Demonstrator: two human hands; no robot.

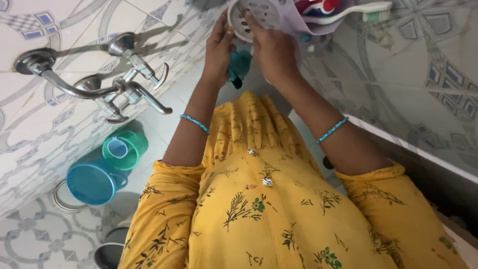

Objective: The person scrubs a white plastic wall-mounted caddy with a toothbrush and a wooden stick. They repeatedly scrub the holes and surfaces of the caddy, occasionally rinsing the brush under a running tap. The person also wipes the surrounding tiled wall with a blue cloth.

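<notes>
Up at the far edge of view, both my hands are raised to one round white plastic soap tray with drain holes (pixel 251 17). My left hand (pixel 219 50) has fingers closed on the tray's left rim, thumb up by the edge. My right hand (pixel 271 50) has fingers pressed onto the tray's face; one teal cloth (pixel 240 67) hangs bunched between the two palms, though which hand pinches it I cannot tell. Just right of the tray, one pale lilac plastic holder (pixel 311 22) carries one white toothbrush with green bristles (pixel 356 11) and one red-and-blue tube (pixel 318 6). Two teal bead bangles, one per wrist: left (pixel 194 122), right (pixel 332 129). On the patterned tiled wall (pixel 438 60) at left, three chrome tap fittings (pixel 127 87). Below them on the floor, one blue plastic bucket (pixel 92 179) and one green plastic bucket (pixel 130 149) with one small blue mug (pixel 117 148) inside. One dark round container (pixel 108 254), near left.
</notes>
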